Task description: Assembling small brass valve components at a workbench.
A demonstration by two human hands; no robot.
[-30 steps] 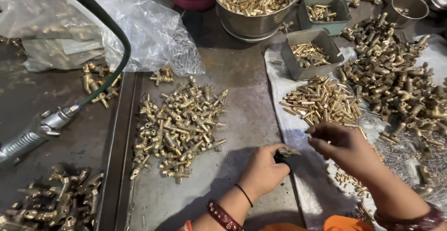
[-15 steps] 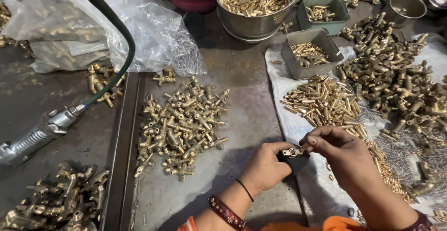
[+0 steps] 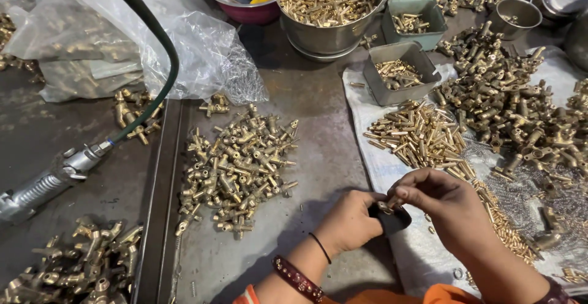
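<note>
Our left hand closed round a black holder, our right hand pinching a small brass fitting at its top — both low over the white cloth, brass pile left, pins just beyond.

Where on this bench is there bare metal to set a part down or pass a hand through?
Bare metal runs between the middle pile of brass fittings and the white cloth, from the steel bowl down to the left hand. Another patch lies left of the tray edge, around the air tool. The cloth is crowded with pins and fittings.
</note>
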